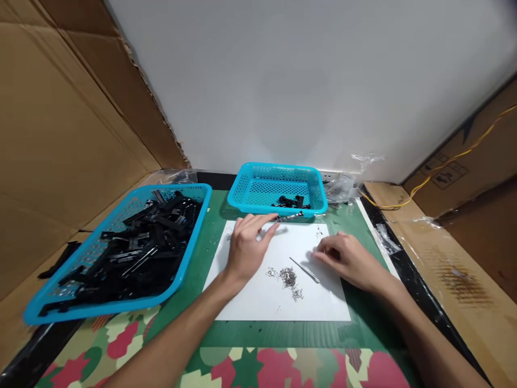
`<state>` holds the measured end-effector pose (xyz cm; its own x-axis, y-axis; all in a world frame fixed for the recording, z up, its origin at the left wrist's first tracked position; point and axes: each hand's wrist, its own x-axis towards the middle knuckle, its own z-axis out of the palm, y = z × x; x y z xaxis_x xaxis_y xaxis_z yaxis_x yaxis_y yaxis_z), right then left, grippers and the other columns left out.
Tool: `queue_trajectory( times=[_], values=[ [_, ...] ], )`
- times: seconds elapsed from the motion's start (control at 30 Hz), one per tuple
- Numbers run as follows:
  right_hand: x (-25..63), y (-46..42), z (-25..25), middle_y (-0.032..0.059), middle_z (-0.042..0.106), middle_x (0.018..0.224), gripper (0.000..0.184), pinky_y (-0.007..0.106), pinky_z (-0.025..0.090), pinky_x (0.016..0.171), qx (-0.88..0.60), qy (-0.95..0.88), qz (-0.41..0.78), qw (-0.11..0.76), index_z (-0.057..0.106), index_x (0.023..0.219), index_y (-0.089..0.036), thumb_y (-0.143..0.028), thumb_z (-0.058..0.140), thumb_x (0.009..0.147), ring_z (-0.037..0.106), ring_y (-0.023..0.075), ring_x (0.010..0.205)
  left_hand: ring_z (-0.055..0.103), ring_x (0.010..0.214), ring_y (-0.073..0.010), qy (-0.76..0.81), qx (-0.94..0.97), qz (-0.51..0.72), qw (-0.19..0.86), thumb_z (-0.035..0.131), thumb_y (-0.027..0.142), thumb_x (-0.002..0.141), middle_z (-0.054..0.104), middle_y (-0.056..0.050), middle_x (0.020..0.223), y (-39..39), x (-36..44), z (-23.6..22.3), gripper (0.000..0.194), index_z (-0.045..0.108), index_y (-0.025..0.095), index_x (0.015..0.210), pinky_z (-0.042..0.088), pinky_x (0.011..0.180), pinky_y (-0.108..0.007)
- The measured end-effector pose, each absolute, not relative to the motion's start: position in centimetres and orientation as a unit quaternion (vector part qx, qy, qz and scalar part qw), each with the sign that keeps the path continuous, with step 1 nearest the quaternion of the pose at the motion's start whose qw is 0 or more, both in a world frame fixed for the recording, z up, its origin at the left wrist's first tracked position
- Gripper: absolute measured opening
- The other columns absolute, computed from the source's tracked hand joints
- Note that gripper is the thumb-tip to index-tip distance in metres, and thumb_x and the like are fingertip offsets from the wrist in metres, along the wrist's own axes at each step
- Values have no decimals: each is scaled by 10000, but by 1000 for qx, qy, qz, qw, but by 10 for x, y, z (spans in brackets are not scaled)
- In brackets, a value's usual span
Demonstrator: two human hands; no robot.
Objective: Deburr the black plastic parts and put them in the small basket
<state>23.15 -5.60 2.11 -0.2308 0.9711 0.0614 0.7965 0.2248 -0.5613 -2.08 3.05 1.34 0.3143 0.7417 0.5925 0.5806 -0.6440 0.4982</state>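
Observation:
Between the fingertips and thumb of my left hand (247, 245) is a slim black plastic part (290, 217), held above the far side of a white paper sheet (246, 302). My right hand (349, 258) is low at the sheet's right side, its fingers curled and thumb and fingertips close together. Whatever may be in that pinch is too small to make out. Left of the right hand, a thin metal tool (305, 270) lies slantwise on the paper. Beside it is a pile of tiny metal pieces (288, 277), apparently small springs, with a few scattered around.
A large blue basket (189, 253) full of black plastic parts (161, 231) stands at the left. Behind the paper, a smaller blue basket (278, 211) contains several black parts (293, 202). Cardboard (456, 258) flanks the table, with a yellow cable (456, 157) at the right.

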Motion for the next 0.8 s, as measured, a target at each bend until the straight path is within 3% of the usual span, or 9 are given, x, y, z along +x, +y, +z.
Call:
queue_trajectory(
  times=[0.17,0.3,0.5,0.67,0.8],
  values=[
    [272,-48,17,27,650,674,340,310,311,591,-681,-653,218,252,683,784,-195,-444,581,993,518,171,605,644,728,-200,500,778,365,105,751,296,945,785,-40,845,67,-12,42,190,821,225,1107,472,827,-379],
    [280,-45,9,17,654,680,295,296,341,592,-660,-635,298,269,735,822,-187,-450,640,915,528,171,627,711,895,-246,503,816,272,84,708,251,950,820,-77,1048,94,0,62,220,813,210,1139,484,998,-468],
    [275,-44,3,15,645,716,300,302,359,622,-649,-649,285,278,793,919,-194,-462,676,852,533,176,648,727,1149,-272,493,823,268,86,499,51,935,794,-78,1233,99,-22,82,425,808,212,1180,519,1061,-443],
    [285,-46,4,24,653,709,303,307,376,615,-649,-654,298,250,798,932,-194,-452,680,828,549,189,650,745,1016,-273,579,774,257,13,565,154,899,818,-68,1087,91,-101,113,314,824,216,1065,548,935,-392],
    [286,-47,4,25,658,674,224,311,374,616,-645,-667,293,230,752,812,-211,-414,658,822,547,190,633,706,823,-273,683,715,150,14,686,345,834,791,-67,897,84,-170,124,250,808,217,1010,499,743,-369]
  ],
)
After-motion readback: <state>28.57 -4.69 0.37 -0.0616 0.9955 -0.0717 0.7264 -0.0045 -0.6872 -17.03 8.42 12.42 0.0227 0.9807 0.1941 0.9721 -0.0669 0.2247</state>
